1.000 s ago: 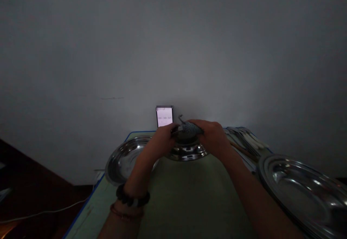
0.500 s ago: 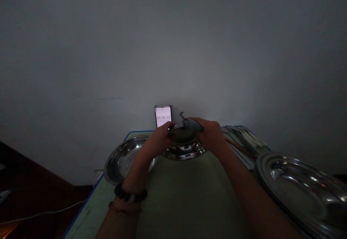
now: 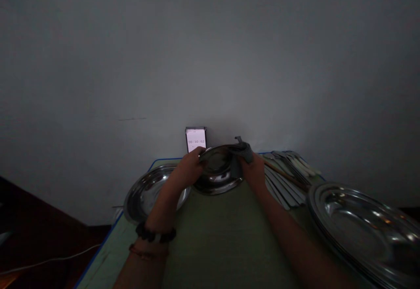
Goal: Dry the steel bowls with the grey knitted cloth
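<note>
- The held metal dish (image 3: 215, 159) is up between the two hands, over the far part of the tabletop (image 3: 223, 245), tilted so that its hollow side shows toward the camera.
- The left hand (image 3: 190, 167) is closed on the dish's left edge, with its thumb side near the upper rim.
- The right hand (image 3: 255, 171) grasps a grey cloth (image 3: 242, 154), which is bunched over the dish's right edge; part of the cloth hangs down in front of the dish.
- From the left grip the dish lies to the right, and from the right grip to the left. Its visible width runs across from hand to hand, so neither hand is clearly nearer: the left meets the rim directly, the right through the cloth.
- Below the held dish, a second metal dish (image 3: 217, 189) shows its shiny rim; whether the two touch is hidden.
- A wide metal basin (image 3: 134, 201) sits beside the left forearm and is partly covered by it.
- To the right of the right hand lie flat metal utensils (image 3: 282, 192), a wooden handle (image 3: 286, 175) and pale handles (image 3: 303, 166), with stacked large metal dishes (image 3: 356, 232) nearer the camera.
- A lit phone (image 3: 196, 139) stands upright near the wall (image 3: 210, 61), behind the left hand.
</note>
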Available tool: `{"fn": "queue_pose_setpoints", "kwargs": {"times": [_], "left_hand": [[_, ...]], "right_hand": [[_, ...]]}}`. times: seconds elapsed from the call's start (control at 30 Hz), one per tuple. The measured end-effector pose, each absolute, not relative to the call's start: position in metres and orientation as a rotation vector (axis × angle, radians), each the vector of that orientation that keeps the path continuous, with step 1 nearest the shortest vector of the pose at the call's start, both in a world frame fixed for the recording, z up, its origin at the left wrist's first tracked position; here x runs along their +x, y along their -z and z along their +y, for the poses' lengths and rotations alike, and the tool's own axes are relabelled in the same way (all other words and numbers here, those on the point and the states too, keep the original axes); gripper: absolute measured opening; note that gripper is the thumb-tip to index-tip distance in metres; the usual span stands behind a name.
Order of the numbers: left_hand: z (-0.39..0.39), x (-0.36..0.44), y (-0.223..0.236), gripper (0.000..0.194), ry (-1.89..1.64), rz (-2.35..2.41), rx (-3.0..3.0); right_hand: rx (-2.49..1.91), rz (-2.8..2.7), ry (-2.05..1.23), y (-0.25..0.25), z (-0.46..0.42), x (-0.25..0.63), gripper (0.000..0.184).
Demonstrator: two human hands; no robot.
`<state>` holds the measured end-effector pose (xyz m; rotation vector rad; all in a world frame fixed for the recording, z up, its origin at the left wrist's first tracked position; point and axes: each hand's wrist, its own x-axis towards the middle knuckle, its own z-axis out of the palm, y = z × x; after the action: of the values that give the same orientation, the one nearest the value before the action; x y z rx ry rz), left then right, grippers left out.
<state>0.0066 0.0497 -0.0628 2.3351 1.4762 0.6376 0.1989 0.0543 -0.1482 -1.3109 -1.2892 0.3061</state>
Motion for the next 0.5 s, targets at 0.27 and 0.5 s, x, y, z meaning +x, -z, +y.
{"fn": "queue_pose_setpoints", "kwargs": {"times": [0.27, 0.5], "left_hand": [[0.054, 0.003, 0.067, 0.029, -0.624, 1.487, 2.32], [0.038, -0.003, 0.048, 0.054, -0.785, 1.365, 2.354]], "right_hand": [[-1.366, -1.243, -0.39, 0.175, 0.048, 0.187, 0.039], [-1.326, -1.254, -0.328, 0.132, 0.053, 0.203, 0.034]]}}
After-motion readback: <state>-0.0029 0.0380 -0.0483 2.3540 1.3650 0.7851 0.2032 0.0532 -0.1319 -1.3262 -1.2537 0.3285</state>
